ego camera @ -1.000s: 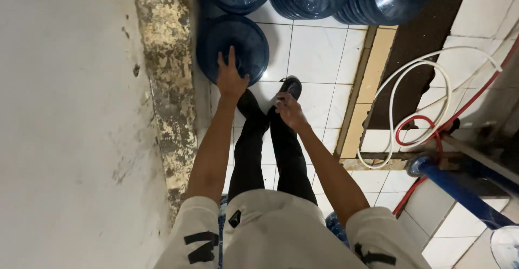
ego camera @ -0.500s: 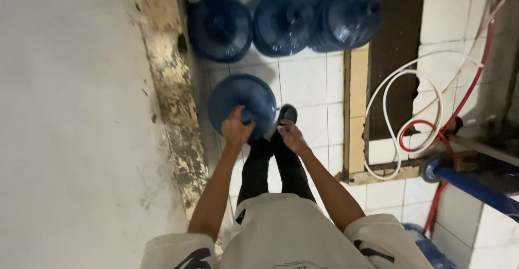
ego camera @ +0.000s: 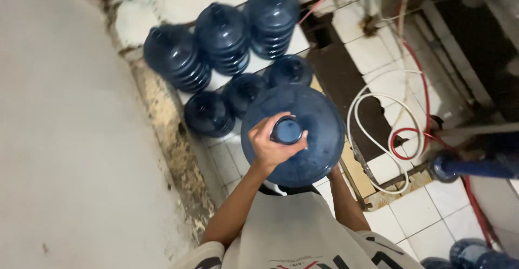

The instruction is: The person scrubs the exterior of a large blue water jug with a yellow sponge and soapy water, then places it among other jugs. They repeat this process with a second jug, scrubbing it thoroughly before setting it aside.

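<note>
Since half a second ago, the large blue water jug (ego camera: 294, 139) has risen from the tiled floor (ego camera: 416, 215) to the person's chest, neck facing the camera. The left hand (ego camera: 270, 144) now wraps its grip tightly around the jug's neck. The right hand is hidden beneath the jug; its grip cannot be told. Six more blue jugs (ego camera: 224, 36) stand beyond the held jug.
</note>
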